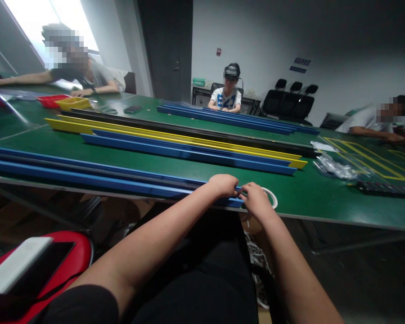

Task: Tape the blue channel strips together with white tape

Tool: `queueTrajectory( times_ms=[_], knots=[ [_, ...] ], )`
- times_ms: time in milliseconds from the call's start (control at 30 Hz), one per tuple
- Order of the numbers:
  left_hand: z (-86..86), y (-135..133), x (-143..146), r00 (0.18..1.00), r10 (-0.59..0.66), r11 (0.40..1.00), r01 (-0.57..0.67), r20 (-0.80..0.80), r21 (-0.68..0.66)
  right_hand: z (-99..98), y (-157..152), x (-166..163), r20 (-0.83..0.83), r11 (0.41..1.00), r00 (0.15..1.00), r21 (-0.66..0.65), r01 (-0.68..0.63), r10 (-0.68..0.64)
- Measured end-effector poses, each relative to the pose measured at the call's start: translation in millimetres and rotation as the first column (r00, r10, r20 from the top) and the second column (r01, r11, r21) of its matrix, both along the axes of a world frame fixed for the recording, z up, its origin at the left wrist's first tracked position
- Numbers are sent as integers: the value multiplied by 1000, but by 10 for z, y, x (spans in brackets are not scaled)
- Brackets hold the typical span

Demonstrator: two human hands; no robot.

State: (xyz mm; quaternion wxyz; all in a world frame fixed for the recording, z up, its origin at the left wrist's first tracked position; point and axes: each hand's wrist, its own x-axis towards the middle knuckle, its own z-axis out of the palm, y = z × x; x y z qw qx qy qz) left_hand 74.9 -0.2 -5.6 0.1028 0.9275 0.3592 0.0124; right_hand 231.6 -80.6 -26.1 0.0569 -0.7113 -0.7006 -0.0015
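Observation:
Both my hands meet at the near edge of the green table (324,198). My left hand (223,185) is closed on the right end of a long blue rail (87,177) that runs along the table edge. My right hand (255,198) is curled in a pinch right beside it, fingertips touching the same rail end. A white ring (272,195) of cord or tape lies partly under my right hand; whether the fingers hold it I cannot tell.
More long rails lie across the table: blue (189,153), yellow (175,137), black (189,129), and a far blue set (236,118). Clear plastic bags (334,167) sit to the right. Three other people sit around the table. A red stool (54,265) with a phone stands at my left.

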Motion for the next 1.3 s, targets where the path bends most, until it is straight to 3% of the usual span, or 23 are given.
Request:
queueTrajectory(
  times_ms=[100,233,467,567,667,833,933,1033,1167,1300],
  knots=[
    [1,-13,1,1000,11,1000,-11,-3,6,-201,68,66,-167,996,986,94,6,9],
    [15,-37,14,1000,27,1000,-27,-13,4,-383,27,110,-221,959,971,280,-29,94],
    [50,-63,21,997,65,998,-65,-28,-9,-425,-90,129,-219,896,936,412,-166,274],
    [49,-57,24,998,65,998,-65,-26,-12,-410,-96,205,-264,860,908,481,-167,324],
    [38,-50,26,998,62,998,-62,-21,-13,-389,-75,276,-304,856,906,506,-109,295],
    [37,-58,22,998,54,998,-55,-11,-13,-339,-23,263,-308,899,927,433,-64,215],
    [48,-64,17,999,53,999,-53,-7,-12,-310,-48,229,-310,873,929,487,-29,204],
    [59,-66,15,998,57,998,-57,-15,-17,-318,-135,240,-285,840,955,535,89,80],
    [71,-76,15,998,60,998,-61,-29,-15,-417,-245,316,-164,897,980,409,169,-110],
    [80,-86,13,998,58,998,-58,-31,-11,-522,-239,407,-157,935,983,326,140,-93]
  ],
)
